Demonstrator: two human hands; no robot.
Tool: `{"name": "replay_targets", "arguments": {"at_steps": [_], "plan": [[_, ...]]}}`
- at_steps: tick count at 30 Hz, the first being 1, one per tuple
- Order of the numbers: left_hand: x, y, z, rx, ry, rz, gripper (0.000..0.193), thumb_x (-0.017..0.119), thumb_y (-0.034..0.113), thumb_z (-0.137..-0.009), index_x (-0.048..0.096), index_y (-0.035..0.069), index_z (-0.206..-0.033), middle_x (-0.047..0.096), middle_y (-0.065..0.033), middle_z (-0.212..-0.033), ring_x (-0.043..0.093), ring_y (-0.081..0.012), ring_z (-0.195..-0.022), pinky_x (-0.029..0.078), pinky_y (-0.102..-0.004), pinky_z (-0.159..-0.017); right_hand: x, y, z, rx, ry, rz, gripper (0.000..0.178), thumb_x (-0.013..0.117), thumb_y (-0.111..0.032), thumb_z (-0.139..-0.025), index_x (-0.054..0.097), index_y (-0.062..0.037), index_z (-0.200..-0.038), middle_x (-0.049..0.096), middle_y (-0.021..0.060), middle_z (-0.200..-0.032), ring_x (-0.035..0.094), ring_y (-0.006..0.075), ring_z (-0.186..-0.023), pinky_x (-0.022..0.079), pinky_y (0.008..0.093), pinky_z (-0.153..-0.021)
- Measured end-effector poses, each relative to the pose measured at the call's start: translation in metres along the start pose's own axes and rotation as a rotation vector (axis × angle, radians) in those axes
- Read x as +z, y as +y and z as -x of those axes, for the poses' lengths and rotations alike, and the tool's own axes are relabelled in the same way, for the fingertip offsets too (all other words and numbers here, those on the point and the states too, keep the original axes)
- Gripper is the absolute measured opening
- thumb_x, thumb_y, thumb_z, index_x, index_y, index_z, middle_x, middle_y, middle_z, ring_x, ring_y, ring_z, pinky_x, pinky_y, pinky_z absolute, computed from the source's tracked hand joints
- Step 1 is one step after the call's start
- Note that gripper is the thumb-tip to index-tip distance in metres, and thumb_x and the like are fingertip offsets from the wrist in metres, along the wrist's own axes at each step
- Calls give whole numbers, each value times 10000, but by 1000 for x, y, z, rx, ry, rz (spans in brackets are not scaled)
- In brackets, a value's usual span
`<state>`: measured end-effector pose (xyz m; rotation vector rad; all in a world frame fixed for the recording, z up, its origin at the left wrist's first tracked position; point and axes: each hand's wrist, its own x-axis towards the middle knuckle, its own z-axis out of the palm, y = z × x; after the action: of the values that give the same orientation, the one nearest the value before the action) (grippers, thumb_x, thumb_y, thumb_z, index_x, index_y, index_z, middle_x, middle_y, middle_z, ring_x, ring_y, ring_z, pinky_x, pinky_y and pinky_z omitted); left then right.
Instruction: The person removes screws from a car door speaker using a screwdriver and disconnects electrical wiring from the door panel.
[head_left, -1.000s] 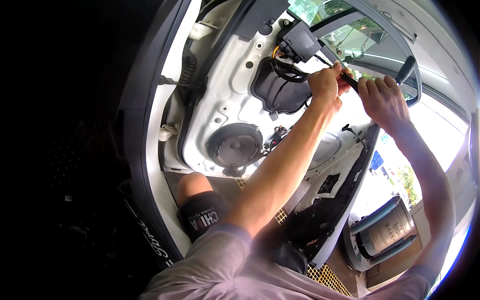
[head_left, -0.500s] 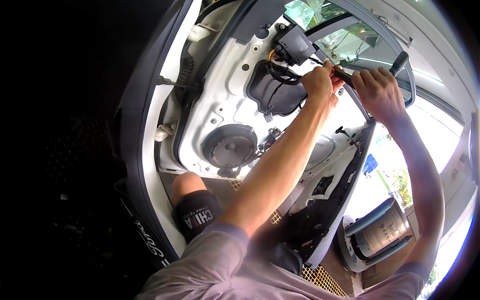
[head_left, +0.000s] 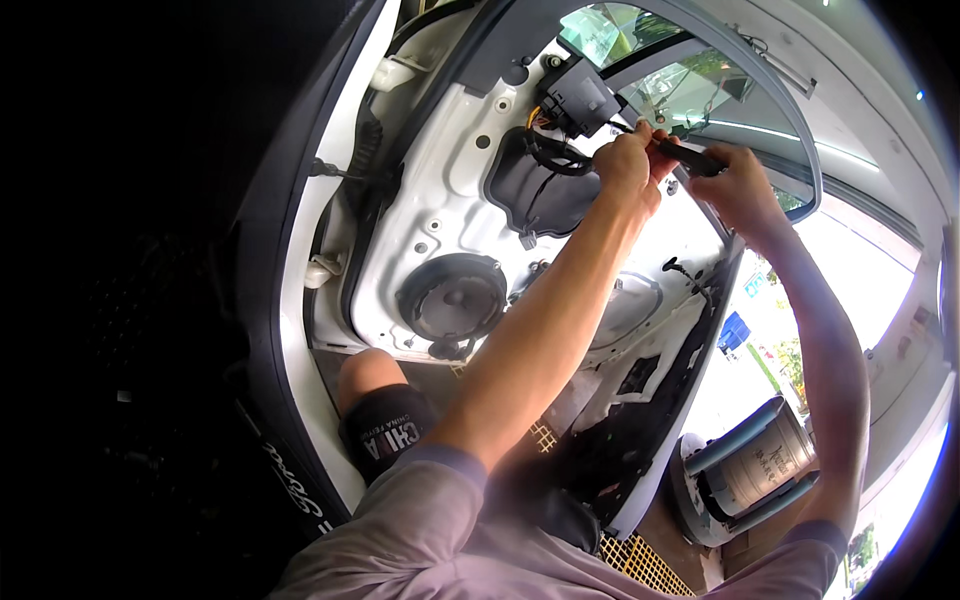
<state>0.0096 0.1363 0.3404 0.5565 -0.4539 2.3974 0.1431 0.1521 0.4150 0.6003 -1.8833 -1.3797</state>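
Observation:
Over the inner side of a stripped white car door [head_left: 455,165], my left hand [head_left: 628,170] is closed in a pinch near the window edge. A thin dark cable [head_left: 619,126] runs to its fingertips from beside a black boxy module [head_left: 580,97]. My right hand [head_left: 737,190] is closed around a dark, elongated tool [head_left: 690,157]; its tip reaches the left fingers, and its exact kind is unclear. Below the module, a black wiring harness [head_left: 553,153] loops close to the left hand. The window glass [head_left: 690,85] lies just beyond both hands.
A round speaker [head_left: 455,298] sits low in the door. A loose connector [head_left: 528,240] hangs below a black cover [head_left: 530,195]. To the lower right stands a silver cylinder with blue-grey bars [head_left: 755,465]. Yellow grating [head_left: 645,565] shows in the floor.
My right hand has moved down and slightly left, exposing more of the tool near my left fingers. The tool's far end no longer shows beyond my right hand. The view has shifted slightly.

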Motion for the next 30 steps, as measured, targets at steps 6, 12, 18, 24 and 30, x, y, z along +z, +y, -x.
{"name": "replay_targets", "arguments": {"at_steps": [6,12,18,24,30], "plan": [[-3,4,-1,-2,10,-50,265,384,125,-1011,516,-60,-875,607,-172,-780,628,-268,-668,601,-364,-672,-6,-5,-2,100,-210,-78,139,611,-33,-769,602,-63,-905,629,86,-644,655,282,-631,501,421,-597],[8,4,-1,10,-1,33,160,473,84,-980,487,-51,-894,561,-122,-760,603,-217,-617,598,-324,-612,-10,-1,-10,1134,-453,-1081,128,614,-93,-760,619,-9,-856,564,116,-655,593,237,-591,451,360,-560],[-4,8,-12,32,21,8,203,458,121,-995,464,-49,-885,531,-122,-703,567,-227,-568,577,-372,-564,15,-3,4,353,-298,-190,128,613,-87,-776,575,0,-861,614,138,-699,627,290,-633,482,395,-599],[-13,-5,-11,17,-52,-114,230,415,139,-1014,477,-20,-860,577,-130,-717,601,-237,-625,574,-364,-625,19,8,24,-122,-48,225,101,617,-25,-759,556,-48,-836,595,66,-676,636,212,-605,503,335,-528],[-20,14,-61,68,-127,-208,139,476,91,-978,553,-19,-942,626,-134,-871,635,-233,-781,572,-324,-681,9,-3,-5,1283,-244,-1509,89,607,-98,-805,645,-19,-821,472,-5,-559,443,106,-458,316,292,-387]]}}
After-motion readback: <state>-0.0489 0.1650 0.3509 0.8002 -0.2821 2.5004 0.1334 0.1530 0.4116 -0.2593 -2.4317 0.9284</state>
